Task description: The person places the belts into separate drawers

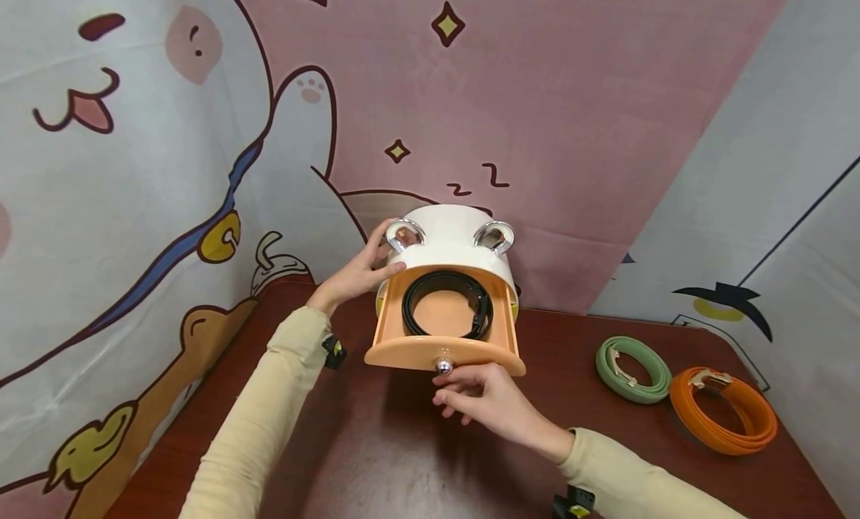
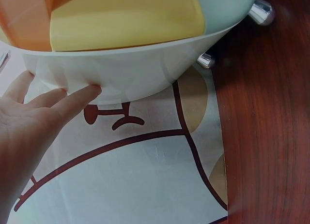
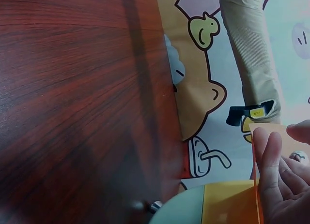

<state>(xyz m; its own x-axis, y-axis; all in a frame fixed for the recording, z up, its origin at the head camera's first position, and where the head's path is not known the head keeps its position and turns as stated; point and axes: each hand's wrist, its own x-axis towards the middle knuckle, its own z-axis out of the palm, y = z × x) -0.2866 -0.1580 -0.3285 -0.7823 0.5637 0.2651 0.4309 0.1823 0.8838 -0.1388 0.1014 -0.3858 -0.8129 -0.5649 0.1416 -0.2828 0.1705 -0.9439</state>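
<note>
A white rounded drawer box (image 1: 452,235) with two silver ring-shaped ears stands at the middle back of the table. Its peach drawer (image 1: 396,352) is pulled out towards me, and a coiled black belt (image 1: 411,310) lies inside. My left hand (image 1: 356,276) steadies the box's left side, its thumb near the front upper edge. In the left wrist view, spread fingertips press the white wall (image 2: 131,74). My right hand (image 1: 493,401) is just beside the drawer's silver knob (image 1: 444,366), fingers loosely bent. Thumb and fingers stand apart in the right wrist view.
To the right on the dark red wooden table (image 1: 376,459) lie a coiled green belt (image 1: 608,377) and a coiled orange belt (image 1: 759,433), side by side. A cartoon-printed cloth (image 1: 571,131) hangs close behind the box and along both sides.
</note>
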